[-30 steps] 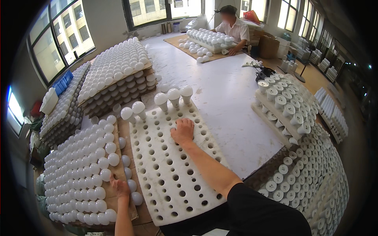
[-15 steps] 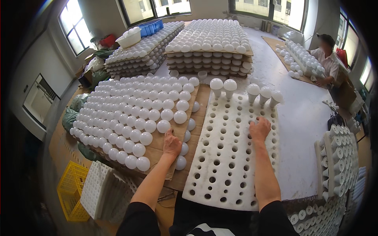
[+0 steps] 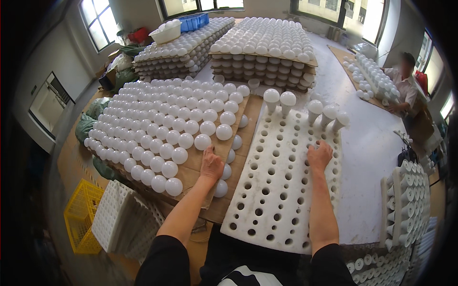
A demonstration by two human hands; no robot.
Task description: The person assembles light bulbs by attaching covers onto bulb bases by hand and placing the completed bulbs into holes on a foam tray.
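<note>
Rows of white globe-shaped bulb covers [image 3: 164, 121] lie on a cardboard sheet [image 3: 190, 183] at the left. My left hand [image 3: 211, 164] is closed, its fingertips pinching the near right edge of one white bulb cover [image 3: 202, 142] at the end of a row. On a white foam board [image 3: 274, 195] full of round holes, my right hand [image 3: 320, 155] rests with its fingers curled down by a hole. What it holds, if anything, is hidden. Several white light bulbs [image 3: 287, 100] stand upright, globe up, in the far end of the board.
More bulb covers are stacked in cardboard layers [image 3: 262, 59] behind. A white basin [image 3: 165, 32] and a blue crate [image 3: 194, 22] top the far left stack. A yellow crate [image 3: 82, 214] and foam boards [image 3: 112, 217] stand lower left, racked bulb bases [image 3: 408, 205] right. A co-worker [image 3: 403, 83] sits far right.
The whole view has shifted a little. My left hand keeps its place at the same bulb cover, and my right hand stays on the foam board with its fingers curled.
</note>
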